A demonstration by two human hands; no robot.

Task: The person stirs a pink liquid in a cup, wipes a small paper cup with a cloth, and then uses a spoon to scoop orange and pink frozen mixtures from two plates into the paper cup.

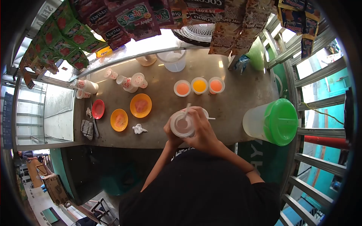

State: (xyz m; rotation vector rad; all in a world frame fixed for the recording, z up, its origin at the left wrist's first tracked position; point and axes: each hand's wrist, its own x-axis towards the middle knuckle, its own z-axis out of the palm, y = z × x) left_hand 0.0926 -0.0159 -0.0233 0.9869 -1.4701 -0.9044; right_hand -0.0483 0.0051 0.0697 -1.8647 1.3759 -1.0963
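A clear plastic cup (177,126) of brownish drink is held close in front of my body, over the table's near edge. My left hand (171,133) is closed round its left side. Across the right side lies my right hand (201,130), its thumb at the near rim and its fingers curled by the far rim. A pale, thin stick (187,110) slants into the cup beside those fingers. Partly hidden behind my right hand is another pale round rim (205,112), with a white stick end (211,118) poking out to the right.
Three filled cups (199,86) stand ahead. Right is a green-lidded container (280,122); at the back, a clear bucket (174,62). Orange plates (145,98), a red dish (98,109), crumpled tissue (138,129) and stacked cups (130,83) lie left. Sachets (135,20) hang overhead.
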